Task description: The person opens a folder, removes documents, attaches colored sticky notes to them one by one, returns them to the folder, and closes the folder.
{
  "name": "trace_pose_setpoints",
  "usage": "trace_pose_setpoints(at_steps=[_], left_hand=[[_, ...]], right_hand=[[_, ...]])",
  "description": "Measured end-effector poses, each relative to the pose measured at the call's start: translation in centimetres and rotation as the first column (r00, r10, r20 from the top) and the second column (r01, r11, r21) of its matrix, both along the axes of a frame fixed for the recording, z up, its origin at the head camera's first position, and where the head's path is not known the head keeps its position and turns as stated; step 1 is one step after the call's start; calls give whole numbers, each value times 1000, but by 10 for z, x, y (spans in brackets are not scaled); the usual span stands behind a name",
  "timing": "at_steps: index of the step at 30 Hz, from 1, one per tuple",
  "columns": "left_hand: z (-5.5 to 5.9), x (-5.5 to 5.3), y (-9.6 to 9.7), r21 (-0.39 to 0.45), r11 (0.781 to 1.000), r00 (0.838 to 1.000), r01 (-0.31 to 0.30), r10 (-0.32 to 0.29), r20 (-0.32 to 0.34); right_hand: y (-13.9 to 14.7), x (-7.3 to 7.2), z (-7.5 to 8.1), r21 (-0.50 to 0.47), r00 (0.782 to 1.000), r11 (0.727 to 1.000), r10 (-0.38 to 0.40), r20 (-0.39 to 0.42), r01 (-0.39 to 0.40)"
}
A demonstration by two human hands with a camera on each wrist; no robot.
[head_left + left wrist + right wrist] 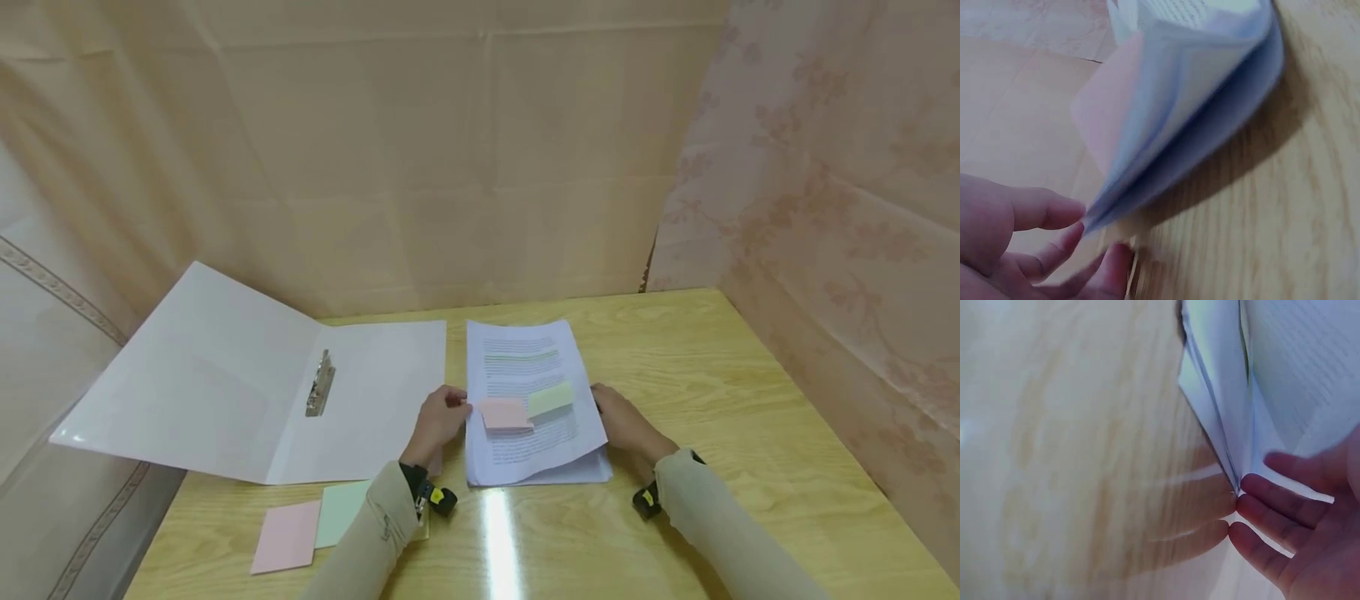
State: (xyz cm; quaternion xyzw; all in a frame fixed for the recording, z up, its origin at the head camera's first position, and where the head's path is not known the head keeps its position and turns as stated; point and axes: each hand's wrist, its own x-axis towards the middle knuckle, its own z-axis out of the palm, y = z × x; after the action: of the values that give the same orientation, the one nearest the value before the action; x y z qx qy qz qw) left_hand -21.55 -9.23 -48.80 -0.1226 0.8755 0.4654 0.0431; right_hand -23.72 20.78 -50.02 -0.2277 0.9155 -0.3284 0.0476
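Observation:
A stack of printed paper sheets (pixel 525 367) lies on the table, its lower right corner fanned apart. A pink sticky note (pixel 506 414) and a green sticky note (pixel 551 398) sit on the top sheet. At the stack's left edge, my left hand (pixel 438 425) pinches the sheets between thumb and finger; the left wrist view shows their edges (pixel 1107 212) bunched there. My right hand (pixel 626 425) is at the right edge. Its fairly straight fingertips (pixel 1254 484) touch the edges of the sheets, with the thumb on the printed side.
A white folder (pixel 375 400) stands open on the left, with a metal clip (pixel 321 385) near its spine. Pink (pixel 287 537) and green (pixel 341 512) sticky-note pads lie in front of it, and a yellowish one is partly hidden by my left sleeve. Curtains hang behind the wooden table (pixel 712 400).

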Motion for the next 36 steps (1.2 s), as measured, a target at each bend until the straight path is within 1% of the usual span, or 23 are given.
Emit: trace_pose_setpoints(at_steps=[2, 5, 7, 8, 10, 11, 12, 13, 14, 16, 18, 20, 23, 24, 26, 30, 32, 36], left_hand=[[0, 0, 0, 32, 999, 1000, -15, 15, 9], [0, -2, 0, 87, 995, 999, -38, 36, 28], [0, -3, 1, 144, 988, 998, -54, 47, 48], [-1, -3, 1, 167, 984, 997, -55, 47, 53], [-1, -3, 2, 201, 978, 997, -50, 38, 66], [-1, -3, 2, 222, 974, 997, -46, 31, 72], [-2, -3, 2, 229, 973, 997, -35, 19, 74], [-2, -3, 3, 232, 972, 997, -26, 8, 79], [-2, -3, 3, 235, 972, 997, -14, -5, 82], [-3, -2, 4, 248, 969, 995, 9, -33, 92], [-3, -1, 5, 260, 965, 993, 41, -68, 96], [-3, 0, 7, 270, 961, 990, 58, -91, 109], [-3, 1, 7, 256, 963, 988, 89, -118, 101], [-3, 1, 7, 249, 964, 987, 88, -117, 106], [-2, 2, 6, 226, 970, 988, 87, -114, 106], [0, 4, 4, 209, 974, 988, 85, -110, 110], [0, 5, 3, 221, 972, 989, 86, -110, 103], [1, 6, 2, 270, 961, 990, 60, -91, 106]], right_hand=[[0, -1, 2, -46, 996, 997, -60, 67, 63], [0, -4, 5, -111, 977, 980, -144, 160, 162], [0, -5, 7, -159, 946, 957, -197, 258, 242], [0, -5, 8, -169, 931, 946, -221, 290, 277], [2, -5, 9, -170, 906, 930, -257, 336, 327], [2, -5, 9, -158, 902, 930, -263, 343, 331], [2, -5, 9, -141, 903, 935, -262, 341, 325], [2, -5, 8, -112, 913, 946, -255, 320, 304], [1, -5, 7, -80, 927, 958, -241, 289, 274], [-1, -4, 5, -33, 942, 973, -213, 261, 229], [-3, -3, 4, 9, 955, 982, -185, 232, 188], [-6, -1, 4, 29, 960, 985, -172, 219, 170], [-8, -1, 4, 40, 963, 985, -172, 206, 167], [-9, -1, 4, 39, 963, 985, -172, 207, 167], [-9, -1, 4, 36, 958, 984, -181, 222, 177], [-8, -2, 4, 22, 942, 979, -203, 267, 205], [-8, -2, 3, 21, 944, 977, -210, 255, 212], [-8, -1, 5, 0, 939, 966, -253, 235, 260]])
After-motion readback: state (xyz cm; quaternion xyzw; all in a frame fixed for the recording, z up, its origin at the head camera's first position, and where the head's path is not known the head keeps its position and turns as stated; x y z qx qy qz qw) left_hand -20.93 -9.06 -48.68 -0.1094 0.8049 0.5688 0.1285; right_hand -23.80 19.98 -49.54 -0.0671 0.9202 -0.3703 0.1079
